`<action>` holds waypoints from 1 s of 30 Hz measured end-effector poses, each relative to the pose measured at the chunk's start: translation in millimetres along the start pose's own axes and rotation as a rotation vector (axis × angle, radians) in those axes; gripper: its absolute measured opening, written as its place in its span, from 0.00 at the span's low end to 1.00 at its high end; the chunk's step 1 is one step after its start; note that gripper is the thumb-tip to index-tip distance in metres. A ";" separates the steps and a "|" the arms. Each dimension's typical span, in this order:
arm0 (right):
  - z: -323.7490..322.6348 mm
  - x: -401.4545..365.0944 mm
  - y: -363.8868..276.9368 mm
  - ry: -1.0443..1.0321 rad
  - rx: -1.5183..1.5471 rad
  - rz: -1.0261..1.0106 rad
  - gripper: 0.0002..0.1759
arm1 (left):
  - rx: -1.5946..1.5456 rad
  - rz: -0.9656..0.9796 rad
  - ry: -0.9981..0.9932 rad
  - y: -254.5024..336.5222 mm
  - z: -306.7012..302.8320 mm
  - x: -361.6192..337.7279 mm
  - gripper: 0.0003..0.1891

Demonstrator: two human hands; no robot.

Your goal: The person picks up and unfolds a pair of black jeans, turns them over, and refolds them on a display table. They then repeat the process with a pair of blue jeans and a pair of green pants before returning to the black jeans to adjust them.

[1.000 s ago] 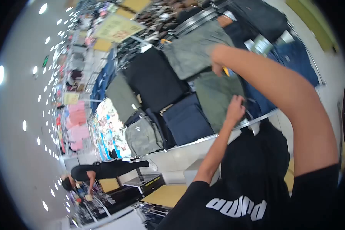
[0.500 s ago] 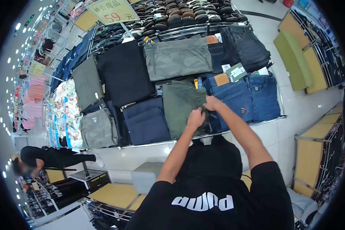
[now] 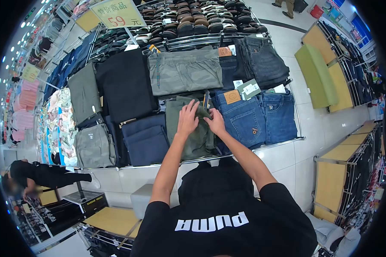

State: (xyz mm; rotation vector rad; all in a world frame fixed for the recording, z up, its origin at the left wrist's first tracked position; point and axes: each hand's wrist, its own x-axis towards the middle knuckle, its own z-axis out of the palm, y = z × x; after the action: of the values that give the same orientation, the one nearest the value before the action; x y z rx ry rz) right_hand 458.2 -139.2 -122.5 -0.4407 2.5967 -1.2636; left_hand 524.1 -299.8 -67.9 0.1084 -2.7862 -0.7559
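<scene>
Dark green trousers (image 3: 192, 139) lie folded near the front edge of the display table. My left hand (image 3: 188, 118) rests on their upper part with its fingers spread. Close beside it on the right, my right hand (image 3: 214, 122) pinches the green cloth between thumb and fingers. Blue jeans with a tan patch (image 3: 244, 120) lie just right of the green trousers, and folded navy trousers (image 3: 144, 143) lie to the left. Camouflage trousers (image 3: 185, 70) are behind my hands.
Black trousers (image 3: 124, 85) and more jeans (image 3: 281, 118) share the table with its metal front rail (image 3: 261, 147). Rows of shoes (image 3: 193, 19) stand behind, near a price sign (image 3: 118, 13). A person (image 3: 43, 174) bends at the lower left.
The view has shifted. My left hand has moved up the green trousers and spread its fingers. My right hand has come closer to it, and the cloth's upper part is bunched.
</scene>
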 end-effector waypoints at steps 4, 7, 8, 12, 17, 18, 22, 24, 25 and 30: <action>-6.2 -13.2 -14.6 0.081 0.050 -0.269 0.17 | 0.071 0.194 -0.064 4.1 -6.0 19.6 0.31; -11.7 -17.7 -16.3 0.099 0.073 -0.237 0.17 | 0.014 0.196 -0.258 -2.7 -3.0 23.9 0.24; -13.8 -18.6 -16.7 0.089 0.095 -0.220 0.18 | -0.028 0.197 -0.198 -4.1 -1.1 21.2 0.20; -25.7 -25.8 -13.3 0.027 0.137 -0.241 0.23 | -0.143 0.174 -0.077 -12.0 0.7 9.6 0.14; -20.8 -39.9 3.2 -0.133 0.088 -0.273 0.36 | -0.315 0.097 0.083 -2.6 -11.1 -3.7 0.12; -19.8 -40.7 11.6 -0.268 0.120 -0.284 0.33 | -0.339 0.075 0.112 -3.8 -13.2 -7.5 0.12; -10.9 -47.5 29.7 -0.483 -0.101 -0.289 0.22 | -0.337 0.000 0.185 -18.2 -22.4 -19.1 0.11; -12.5 -56.2 28.7 -0.414 -0.100 -0.371 0.22 | -0.208 -0.001 0.141 -25.3 -28.2 -23.4 0.11; -13.1 -59.6 27.0 -0.337 -0.097 -0.450 0.22 | -0.208 -0.006 0.143 -25.7 -29.5 -25.2 0.11; -25.0 -71.9 21.5 -0.324 -0.078 -0.410 0.20 | -0.126 0.046 0.170 -13.0 -36.4 -20.7 0.11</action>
State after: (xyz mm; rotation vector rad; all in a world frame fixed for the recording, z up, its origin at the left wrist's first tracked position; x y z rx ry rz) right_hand 513.4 -82.6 -119.7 -1.1375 2.3530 -1.0870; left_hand 553.6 -325.9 -48.7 0.0804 -2.5648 -0.8660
